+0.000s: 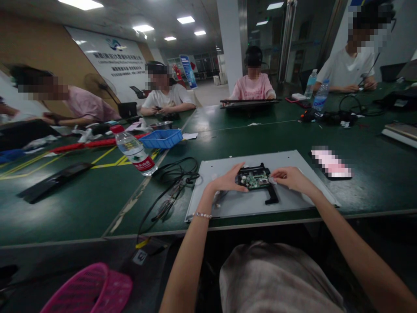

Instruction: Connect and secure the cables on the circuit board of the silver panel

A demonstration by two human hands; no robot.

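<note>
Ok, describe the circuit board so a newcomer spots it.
On the green table lies a gray panel. On it, between the left hand and right hand, a black frame borders the circuit board: green, dotted with parts, unlike the plain black frame.

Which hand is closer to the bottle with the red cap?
Left. The left hand is at the left side of the green circuit board, with the bottle off to its left; the right hand is across the board, farther away.

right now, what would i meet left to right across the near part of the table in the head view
Long black object, red-capped bottle, left hand, green circuit board, right hand, phone.
</note>
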